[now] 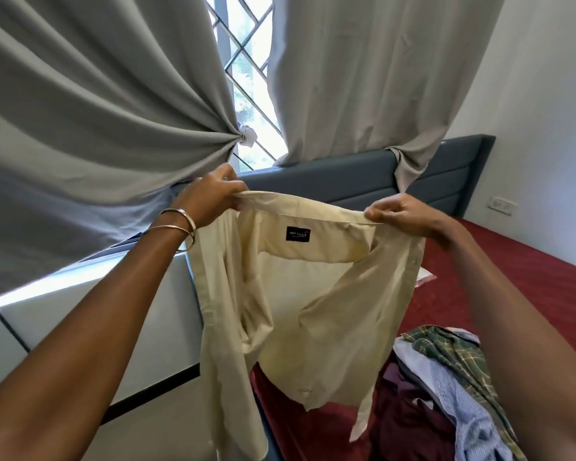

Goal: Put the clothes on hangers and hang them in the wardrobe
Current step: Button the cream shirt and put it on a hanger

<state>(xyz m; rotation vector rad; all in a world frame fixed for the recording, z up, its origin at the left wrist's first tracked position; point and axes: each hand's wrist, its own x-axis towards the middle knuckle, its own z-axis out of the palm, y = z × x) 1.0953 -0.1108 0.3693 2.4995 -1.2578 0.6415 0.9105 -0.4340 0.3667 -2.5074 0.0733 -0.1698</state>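
A cream button-up shirt (300, 294) hangs spread in the air in front of me, its inside and a black neck label facing me. My left hand (210, 197) pinches the left end of the collar. My right hand (403, 214) pinches the right end. The shirt's body and sleeves hang down over the bed's edge. A pile of other clothes (446, 394), with a green plaid shirt, a blue striped one and a maroon garment, lies on the bed at the lower right. No hanger or wardrobe is in view.
The bed (512, 294) with a dark red cover fills the right side, with a grey-blue headboard (363, 174) behind it. Grey curtains (97, 111) frame a lattice window (246, 78). A white tiled floor (97, 314) lies left of the bed.
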